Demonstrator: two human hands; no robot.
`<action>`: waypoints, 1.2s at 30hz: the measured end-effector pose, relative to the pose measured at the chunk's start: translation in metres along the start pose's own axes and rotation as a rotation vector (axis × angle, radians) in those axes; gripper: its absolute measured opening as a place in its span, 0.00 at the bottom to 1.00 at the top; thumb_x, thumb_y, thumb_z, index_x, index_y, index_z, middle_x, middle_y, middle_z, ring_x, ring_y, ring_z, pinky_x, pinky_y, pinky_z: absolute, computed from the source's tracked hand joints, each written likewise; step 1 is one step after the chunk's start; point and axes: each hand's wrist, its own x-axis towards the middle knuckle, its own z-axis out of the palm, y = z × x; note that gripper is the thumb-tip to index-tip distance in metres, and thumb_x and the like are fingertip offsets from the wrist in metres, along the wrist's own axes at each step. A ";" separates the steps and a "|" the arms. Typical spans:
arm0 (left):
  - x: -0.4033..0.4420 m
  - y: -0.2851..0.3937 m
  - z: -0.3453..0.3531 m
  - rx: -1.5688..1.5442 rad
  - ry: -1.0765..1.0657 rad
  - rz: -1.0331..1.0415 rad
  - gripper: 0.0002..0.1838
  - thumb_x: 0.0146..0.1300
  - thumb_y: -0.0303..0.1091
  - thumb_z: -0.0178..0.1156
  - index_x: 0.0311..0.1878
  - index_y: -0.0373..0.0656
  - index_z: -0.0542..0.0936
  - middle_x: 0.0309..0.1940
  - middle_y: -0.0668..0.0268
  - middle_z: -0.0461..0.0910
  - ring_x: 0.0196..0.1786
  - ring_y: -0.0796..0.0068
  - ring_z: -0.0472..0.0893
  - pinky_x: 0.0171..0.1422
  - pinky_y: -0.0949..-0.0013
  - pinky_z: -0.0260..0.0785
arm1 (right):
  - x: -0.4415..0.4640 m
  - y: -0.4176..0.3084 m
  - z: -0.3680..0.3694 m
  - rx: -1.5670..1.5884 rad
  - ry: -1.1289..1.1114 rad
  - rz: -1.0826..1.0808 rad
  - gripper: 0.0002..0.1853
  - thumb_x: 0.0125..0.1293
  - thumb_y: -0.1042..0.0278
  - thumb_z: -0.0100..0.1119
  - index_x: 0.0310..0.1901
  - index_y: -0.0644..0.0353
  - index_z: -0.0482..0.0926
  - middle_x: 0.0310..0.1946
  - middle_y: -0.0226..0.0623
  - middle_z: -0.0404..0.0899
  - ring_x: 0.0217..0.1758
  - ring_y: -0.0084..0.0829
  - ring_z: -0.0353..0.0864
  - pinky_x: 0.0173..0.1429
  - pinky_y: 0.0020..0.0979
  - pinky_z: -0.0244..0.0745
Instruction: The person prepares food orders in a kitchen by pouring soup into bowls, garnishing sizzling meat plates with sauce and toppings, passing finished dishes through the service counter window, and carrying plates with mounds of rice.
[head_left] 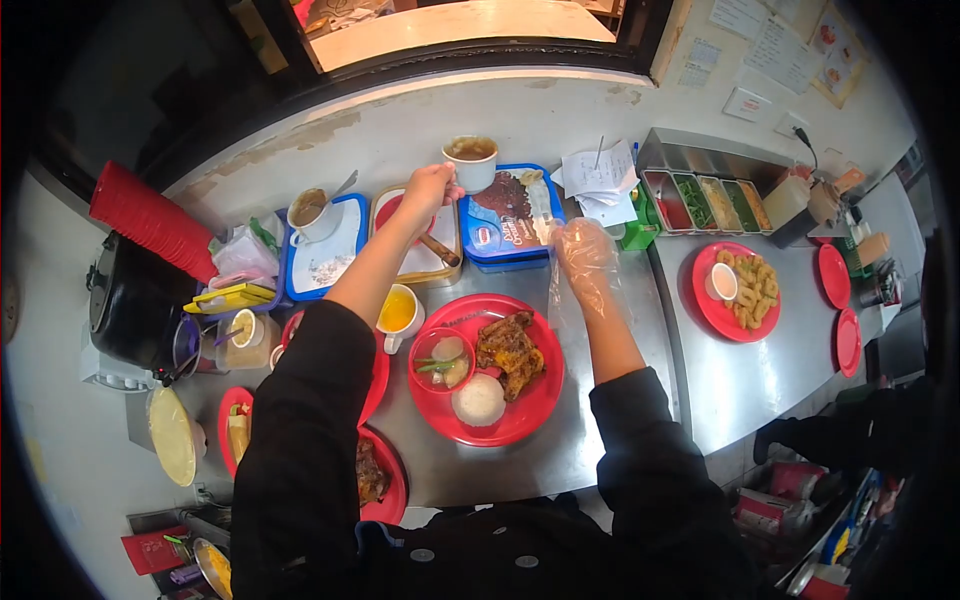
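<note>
My bare left hand (436, 190) is closed at the left side of a white cup of brown sauce (472, 160), which rests at the back edge of a blue tub (510, 225). In a clear plastic glove, my right hand (583, 245) is near the tub's right side; its fingers are blurred by the plastic. Below and between my arms lies a red plate (460, 425) with grilled meat (512, 355), a rice mound (479, 401) and a small red bowl (442, 360) of vegetables. A cup of yellow liquid (398, 311) stands left of the plate.
Another sauce cup (309, 214) stands at the back left. Stacked red baskets (150, 220) and a black cooker (140, 305) are further left. On the right are a plate of fried rings (745, 290), a topping rack (710, 203) and papers (600, 172). A person's dark sleeve (830, 435) shows far right.
</note>
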 end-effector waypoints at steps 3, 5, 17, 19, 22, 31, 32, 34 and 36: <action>0.016 -0.015 0.002 0.031 -0.027 -0.064 0.14 0.68 0.41 0.48 0.30 0.42 0.72 0.22 0.64 0.78 0.26 0.77 0.78 0.29 0.78 0.66 | 0.004 0.002 0.006 -0.046 -0.006 -0.050 0.15 0.57 0.56 0.55 0.30 0.60 0.81 0.31 0.47 0.80 0.36 0.46 0.81 0.42 0.44 0.75; 0.026 -0.023 0.002 0.039 -0.050 -0.088 0.14 0.68 0.40 0.48 0.30 0.42 0.72 0.23 0.63 0.78 0.27 0.76 0.79 0.29 0.77 0.67 | 0.010 0.008 0.009 -0.077 0.001 -0.066 0.14 0.56 0.57 0.55 0.29 0.60 0.81 0.31 0.46 0.80 0.36 0.46 0.81 0.42 0.44 0.75; -0.073 0.038 0.006 0.397 0.422 0.362 0.21 0.61 0.48 0.58 0.46 0.39 0.71 0.31 0.53 0.78 0.36 0.59 0.80 0.40 0.60 0.71 | -0.012 -0.019 -0.059 0.171 0.237 0.056 0.24 0.59 0.49 0.60 0.47 0.63 0.76 0.39 0.50 0.78 0.41 0.39 0.79 0.43 0.37 0.72; -0.160 0.058 0.004 0.202 0.151 0.496 0.18 0.60 0.47 0.58 0.39 0.40 0.74 0.28 0.55 0.78 0.34 0.60 0.79 0.38 0.59 0.69 | -0.039 -0.049 -0.071 0.814 0.393 -0.034 0.30 0.64 0.46 0.53 0.60 0.59 0.68 0.42 0.43 0.79 0.41 0.35 0.78 0.44 0.36 0.72; -0.279 0.059 -0.017 0.555 -0.290 0.281 0.17 0.56 0.45 0.62 0.35 0.38 0.77 0.31 0.54 0.78 0.36 0.57 0.78 0.42 0.59 0.69 | -0.100 -0.135 -0.099 1.568 -0.096 -0.029 0.41 0.63 0.43 0.49 0.70 0.60 0.49 0.62 0.51 0.64 0.62 0.44 0.67 0.60 0.43 0.66; -0.418 -0.088 -0.283 0.717 0.937 0.056 0.10 0.55 0.28 0.60 0.40 0.36 0.79 0.34 0.56 0.80 0.38 0.63 0.81 0.43 0.67 0.72 | -0.208 -0.287 -0.067 1.136 -0.582 -0.432 0.10 0.58 0.73 0.59 0.41 0.66 0.80 0.41 0.42 0.80 0.42 0.28 0.79 0.46 0.28 0.74; -0.400 -0.092 -0.291 0.858 0.881 0.095 0.11 0.54 0.28 0.60 0.40 0.34 0.78 0.36 0.54 0.79 0.40 0.61 0.80 0.46 0.67 0.72 | -0.214 -0.302 -0.054 1.125 -0.568 -0.432 0.10 0.58 0.73 0.59 0.41 0.66 0.80 0.41 0.42 0.80 0.42 0.28 0.79 0.46 0.28 0.74; -0.357 -0.112 -0.308 1.126 0.785 0.414 0.13 0.52 0.31 0.62 0.38 0.32 0.78 0.35 0.54 0.78 0.40 0.56 0.79 0.48 0.65 0.72 | -0.219 -0.331 -0.032 0.935 -0.627 -0.622 0.08 0.58 0.74 0.58 0.39 0.65 0.80 0.33 0.40 0.79 0.35 0.27 0.78 0.41 0.28 0.72; -0.325 -0.113 -0.317 1.313 0.688 0.415 0.12 0.54 0.35 0.59 0.34 0.35 0.81 0.37 0.53 0.80 0.40 0.55 0.81 0.47 0.62 0.74 | -0.227 -0.356 -0.029 0.851 -0.603 -0.698 0.07 0.57 0.74 0.57 0.37 0.64 0.80 0.32 0.42 0.78 0.34 0.29 0.78 0.39 0.29 0.72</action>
